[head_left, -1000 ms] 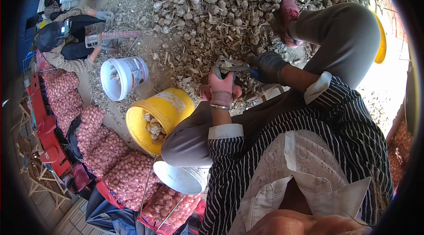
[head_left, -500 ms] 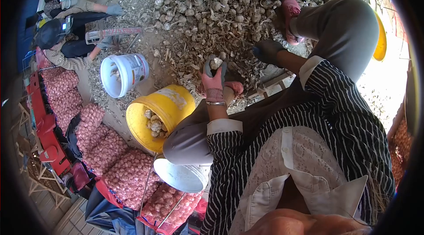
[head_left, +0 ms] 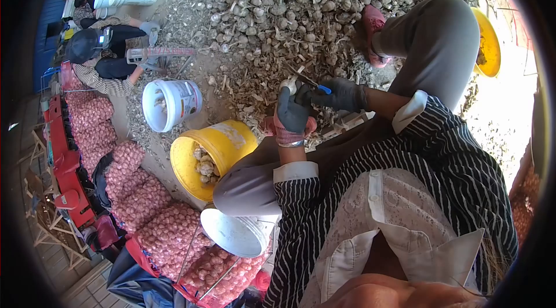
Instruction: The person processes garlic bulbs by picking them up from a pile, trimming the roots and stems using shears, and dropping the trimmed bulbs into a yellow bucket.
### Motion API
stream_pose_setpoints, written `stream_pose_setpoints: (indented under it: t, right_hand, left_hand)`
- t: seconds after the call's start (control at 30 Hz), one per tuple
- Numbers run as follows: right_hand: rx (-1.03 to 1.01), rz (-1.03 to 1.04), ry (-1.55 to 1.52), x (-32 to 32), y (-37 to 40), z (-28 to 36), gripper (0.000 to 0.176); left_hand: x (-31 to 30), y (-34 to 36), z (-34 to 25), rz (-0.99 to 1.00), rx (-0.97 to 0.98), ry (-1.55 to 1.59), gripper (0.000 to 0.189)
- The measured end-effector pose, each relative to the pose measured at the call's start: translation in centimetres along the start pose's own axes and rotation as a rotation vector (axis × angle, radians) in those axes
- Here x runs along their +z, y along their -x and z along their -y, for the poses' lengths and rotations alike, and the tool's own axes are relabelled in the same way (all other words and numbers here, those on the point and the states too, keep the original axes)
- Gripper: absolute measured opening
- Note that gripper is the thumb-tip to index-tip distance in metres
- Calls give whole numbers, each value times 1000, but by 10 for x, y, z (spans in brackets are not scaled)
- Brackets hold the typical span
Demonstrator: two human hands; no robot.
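My left hand (head_left: 292, 112), in a grey and pink glove, is closed around a pale garlic bulb (head_left: 287, 85) held up with its top outward. My right hand (head_left: 343, 95), in a dark glove, grips a blue-handled cutting tool (head_left: 325, 89). Its narrow metal part reaches left over the bulb, right at the stalk end. Beyond both hands, dry stalks and husks (head_left: 263, 79) cover the ground, and a broad heap of garlic bulbs (head_left: 313, 4) spreads behind them.
A yellow bucket (head_left: 231, 137) holding some bulbs lies tipped beside my left knee. Nearby are a white bucket (head_left: 192, 99) and another white bucket (head_left: 246, 233). Net sacks of garlic (head_left: 168, 230) line the left side. A co-worker (head_left: 107, 56) sits at upper left.
My right hand has come left and down to the bulb, bringing the cutting tool against its stalk end. My left hand has turned, still holding the bulb. The view has shifted slightly.
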State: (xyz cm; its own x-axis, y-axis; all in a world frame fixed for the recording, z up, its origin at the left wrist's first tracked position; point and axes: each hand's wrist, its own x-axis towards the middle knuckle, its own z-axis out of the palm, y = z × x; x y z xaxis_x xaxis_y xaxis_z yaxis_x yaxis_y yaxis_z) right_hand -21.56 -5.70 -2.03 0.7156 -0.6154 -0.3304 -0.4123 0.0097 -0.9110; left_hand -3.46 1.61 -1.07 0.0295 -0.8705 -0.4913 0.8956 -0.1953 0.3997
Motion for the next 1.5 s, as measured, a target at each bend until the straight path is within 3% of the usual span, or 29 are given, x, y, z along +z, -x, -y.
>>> stream_pose_setpoints:
  t: [0.07, 0.13, 0.17, 0.2, 0.27, 0.3, 0.37, 0.43, 0.5, 0.53, 0.7, 0.73, 0.8, 0.93, 1.0, 1.03, 1.1, 1.13, 1.17, 1.23, 1.27, 1.3, 1.33, 1.37, 1.43, 1.5]
  right_hand:
    - [7, 71, -54, 0, 2, 2, 39]
    - [237, -32, -317, -9, 7, 28, 34]
    - [237, -34, -318, -14, 6, 31, 34]
    - [297, -60, -662, -17, 6, 31, 32]
    - [361, -55, -1180, -20, -1, 21, 29]
    - [365, -21, -1350, -22, -9, 13, 29]
    - [347, 3, -1542, -27, -17, 23, 29]
    - [463, -118, -1715, -27, -19, 36, 28]
    - [481, -111, -1750, -19, -29, 22, 26]
    - [511, -138, -1755, -17, -29, 20, 26]
    - [521, -234, -1768, -17, -40, 14, 28]
    - [520, -244, -1774, -17, -42, 16, 28]
    - [604, -333, -1562, -18, -45, 19, 28]
    - [559, -346, -1531, -19, -48, 15, 26]
    - [559, -386, -1552, -17, -50, 15, 26]
    - [556, -420, -1572, -17, -51, 15, 26]
    - [598, -418, -1482, -9, -54, -3, 27]
    - [637, -408, -1399, -9, -54, -6, 27]
    - [639, -407, -1403, -8, -54, -9, 27]
    - [614, -329, -1366, -21, -52, -1, 31]
    - [602, -322, -1371, -25, -54, 1, 31]
    - [549, -281, -1219, -29, -53, 1, 34]
    - [496, -242, -1069, -31, -53, 0, 37]
    - [495, -238, -1072, -29, -52, -1, 37]
    - [250, -377, -463, -22, -50, -1, 44]
    - [284, -309, -281, -42, -44, 23, 49]
  left_hand:
    - [0, 6, -9, -32, 33, -49, 38]
    - [-2, 21, -31, -39, 333, 46, 42]
    - [-3, 31, -49, 154, 472, 216, 43]
    - [-5, 45, -68, 347, 602, 388, 43]
    - [9, 86, -91, 209, 886, 680, 44]
    - [18, 85, -92, 203, 894, 675, 44]
    - [31, 76, -94, -191, 1037, 483, 65]
    - [-11, 49, -91, -200, 707, 416, 42]
    - [-33, 5, -77, -343, 487, 74, 36]
    - [-34, -19, -70, -444, 402, -134, 34]
    - [-8, -132, -53, -472, 176, -515, 18]
    - [-6, -160, -51, -467, 167, -520, 18]
    - [-5, -219, -43, -487, 251, -920, 20]
    - [0, -305, -38, -412, 369, -831, 36]
    - [-3, -344, -41, -602, 155, -1182, 64]
    - [15, -345, -41, -598, 149, -1181, 64]
    - [50, -353, -37, -1025, 93, -1375, 67]
    - [36, -368, -35, -1106, 211, -1444, 49]
    - [17, -372, -38, -1107, 209, -1449, 49]
    - [14, -340, -48, -620, 91, -846, 38]
    - [15, -319, -51, -597, 114, -689, 33]
    - [-6, -306, -49, -450, 174, -506, 22]
    - [-48, -300, -52, -317, 112, -404, 17]
    - [-49, -278, -53, -320, 115, -408, 17]
    - [-36, -218, -52, -30, 73, 95, 19]
    - [-15, -172, -50, -51, 127, 121, 19]
